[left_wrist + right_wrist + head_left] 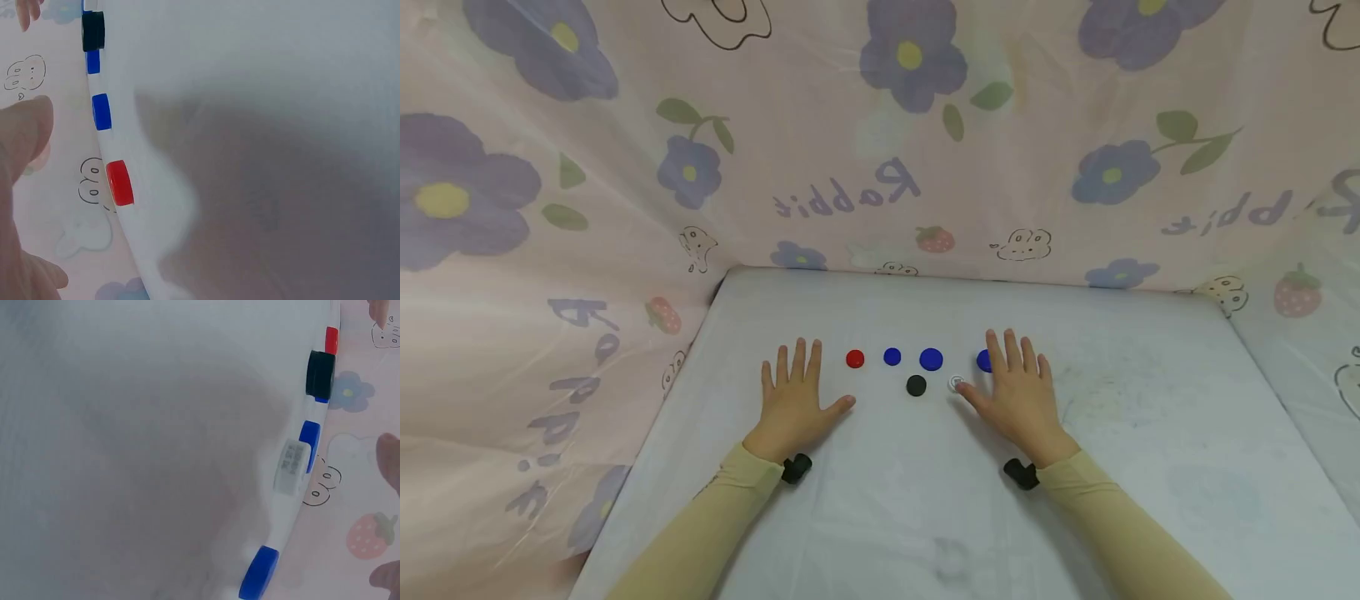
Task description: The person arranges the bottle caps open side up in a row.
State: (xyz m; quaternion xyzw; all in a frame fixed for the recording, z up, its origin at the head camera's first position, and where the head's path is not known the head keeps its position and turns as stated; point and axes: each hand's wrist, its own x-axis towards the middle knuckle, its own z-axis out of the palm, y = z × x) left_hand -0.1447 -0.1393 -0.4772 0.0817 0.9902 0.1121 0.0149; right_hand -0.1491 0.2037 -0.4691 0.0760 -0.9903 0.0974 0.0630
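Observation:
Small round caps lie on the white table in the head view. A red cap (855,359), a small blue cap (892,357) and a larger blue cap (931,359) form a row. Nearer are a black cap (916,386) and a white cap (955,382). My left hand (792,407) is spread with straight fingers, left of the red cap, holding nothing. Fingers of my right hand (1021,395), also spread, partly cover another blue cap (984,361). Its thumb tip overlaps the white cap's edge; whether it touches, I cannot tell. In the right wrist view, the white cap (292,467) has blurred print on its side.
The white-covered table (880,517) ends at a patterned curtain (842,133) with flowers and lettering at the back and sides. Dark wrist cameras (797,468) sit at both wrists. Faint grey smudges (1112,392) mark the table on the right.

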